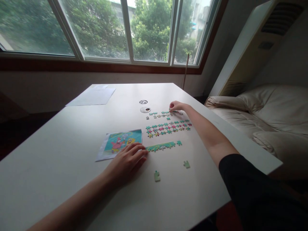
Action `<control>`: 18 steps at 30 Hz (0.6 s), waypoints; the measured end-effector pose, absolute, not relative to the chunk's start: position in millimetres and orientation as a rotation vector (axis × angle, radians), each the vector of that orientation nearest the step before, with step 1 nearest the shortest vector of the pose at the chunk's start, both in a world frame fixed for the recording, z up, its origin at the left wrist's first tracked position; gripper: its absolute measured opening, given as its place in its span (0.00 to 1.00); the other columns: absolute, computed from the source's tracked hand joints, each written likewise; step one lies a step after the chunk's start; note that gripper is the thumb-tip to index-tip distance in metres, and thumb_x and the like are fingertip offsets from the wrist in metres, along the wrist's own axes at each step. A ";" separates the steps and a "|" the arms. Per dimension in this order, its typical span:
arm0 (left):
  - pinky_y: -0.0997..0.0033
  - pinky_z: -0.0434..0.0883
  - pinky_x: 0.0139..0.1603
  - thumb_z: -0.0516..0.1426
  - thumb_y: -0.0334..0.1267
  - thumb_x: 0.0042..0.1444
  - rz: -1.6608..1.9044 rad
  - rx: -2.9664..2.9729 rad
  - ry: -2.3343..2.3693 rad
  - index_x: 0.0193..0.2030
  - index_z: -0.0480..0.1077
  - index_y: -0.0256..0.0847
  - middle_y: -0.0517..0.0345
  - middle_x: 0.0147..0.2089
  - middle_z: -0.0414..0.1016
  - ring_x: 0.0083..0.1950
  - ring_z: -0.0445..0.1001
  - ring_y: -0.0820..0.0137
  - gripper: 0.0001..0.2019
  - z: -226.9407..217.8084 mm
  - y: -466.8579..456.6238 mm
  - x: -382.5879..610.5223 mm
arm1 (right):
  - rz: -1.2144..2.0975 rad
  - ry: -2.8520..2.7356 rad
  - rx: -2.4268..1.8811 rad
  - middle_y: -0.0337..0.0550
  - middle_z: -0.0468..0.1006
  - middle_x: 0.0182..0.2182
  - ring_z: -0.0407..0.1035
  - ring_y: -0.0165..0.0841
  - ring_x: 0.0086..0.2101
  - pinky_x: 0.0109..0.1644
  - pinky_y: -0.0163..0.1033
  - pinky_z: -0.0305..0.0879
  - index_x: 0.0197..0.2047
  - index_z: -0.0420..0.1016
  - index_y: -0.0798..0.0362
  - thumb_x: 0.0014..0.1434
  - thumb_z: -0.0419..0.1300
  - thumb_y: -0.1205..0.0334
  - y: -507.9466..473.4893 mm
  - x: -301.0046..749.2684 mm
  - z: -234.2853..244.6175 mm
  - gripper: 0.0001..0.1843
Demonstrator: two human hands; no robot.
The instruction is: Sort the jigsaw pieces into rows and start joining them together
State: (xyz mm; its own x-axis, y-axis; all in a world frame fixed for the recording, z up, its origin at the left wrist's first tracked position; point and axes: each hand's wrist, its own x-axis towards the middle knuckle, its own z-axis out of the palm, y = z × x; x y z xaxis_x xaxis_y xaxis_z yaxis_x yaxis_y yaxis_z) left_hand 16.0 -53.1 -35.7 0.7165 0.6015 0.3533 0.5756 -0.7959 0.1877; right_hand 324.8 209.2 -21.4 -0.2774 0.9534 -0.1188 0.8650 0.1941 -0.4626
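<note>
My left hand (127, 162) lies flat on the white table (60, 166), fingers spread, their tips against the left end of a joined strip of green puzzle pieces (161, 146). Its knuckles overlap the corner of a cartoon picture card (117, 142). My right hand (176, 106) reaches to the far rows of loose puzzle pieces (168, 126), fingers pinched on a small piece. Two single green pieces lie nearer me, one piece (157, 175) in front and another piece (186, 164) to its right.
Two round metal lids (145, 109) sit beyond the pieces. A sheet of paper (92, 96) lies at the far left of the table. A cream sofa (271, 118) stands to the right, beyond the table's edge. Windows run along the far wall.
</note>
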 end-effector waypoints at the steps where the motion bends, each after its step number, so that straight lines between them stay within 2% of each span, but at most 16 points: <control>1: 0.57 0.66 0.49 0.47 0.33 0.59 0.612 2.856 0.977 0.45 0.67 0.39 0.48 0.45 0.70 0.49 0.65 0.62 0.11 -35.6 -53.0 15.9 | 0.664 -2.248 -1.720 0.47 0.75 0.33 0.66 0.28 0.29 0.31 0.30 0.61 0.37 0.72 0.60 0.41 0.66 0.64 206.2 324.2 -20.5 0.18; 8: 0.57 0.66 0.49 0.47 0.33 0.59 0.603 2.851 0.971 0.46 0.67 0.40 0.48 0.45 0.69 0.49 0.64 0.62 0.11 -37.1 -52.1 14.6 | 0.724 -2.159 -1.443 0.43 0.73 0.29 0.65 0.23 0.27 0.30 0.30 0.62 0.37 0.69 0.60 0.49 0.60 0.65 154.8 325.4 -7.0 0.11; 12: 0.57 0.65 0.50 0.47 0.33 0.60 0.616 2.847 0.972 0.46 0.67 0.40 0.48 0.46 0.69 0.50 0.64 0.62 0.11 -39.4 -51.4 14.4 | 1.060 -2.103 -1.161 0.41 0.72 0.27 0.66 0.24 0.27 0.32 0.32 0.64 0.34 0.68 0.60 0.47 0.62 0.61 98.3 332.4 -7.4 0.12; 18: 0.57 0.65 0.50 0.46 0.34 0.60 0.607 2.862 0.969 0.46 0.67 0.40 0.48 0.45 0.69 0.50 0.64 0.62 0.11 -39.4 -51.1 14.8 | 1.339 -2.078 -1.034 0.45 0.74 0.33 0.68 0.27 0.29 0.32 0.33 0.64 0.35 0.68 0.59 0.48 0.62 0.57 29.6 341.7 -17.9 0.15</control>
